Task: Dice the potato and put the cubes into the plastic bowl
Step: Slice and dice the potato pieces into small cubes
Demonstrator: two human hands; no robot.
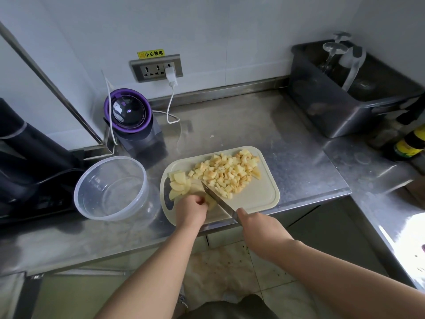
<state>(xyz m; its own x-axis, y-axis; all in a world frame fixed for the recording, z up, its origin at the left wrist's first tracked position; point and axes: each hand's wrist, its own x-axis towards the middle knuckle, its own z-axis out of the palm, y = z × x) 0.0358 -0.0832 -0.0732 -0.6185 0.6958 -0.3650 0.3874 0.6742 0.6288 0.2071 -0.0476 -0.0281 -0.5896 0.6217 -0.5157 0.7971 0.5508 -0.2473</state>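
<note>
A pale cutting board (262, 194) lies on the steel counter. A heap of potato cubes (226, 172) covers its far right part. Uncut potato slices (178, 184) lie at its left end. My left hand (190, 211) is curled over a potato piece (210, 202) near the board's front edge. My right hand (259, 229) grips the handle of a knife (217, 199), whose blade points up-left, its tip by the slices, right beside my left fingers. The clear plastic bowl (110, 188) stands empty to the left of the board.
A purple-rimmed appliance (128, 116) with a white cable stands behind the bowl. A dark machine (27, 157) fills the left. A grey bin (345, 97) with glassware sits at the back right, and a bottle (411, 143) at the right edge. The counter turns a corner on the right.
</note>
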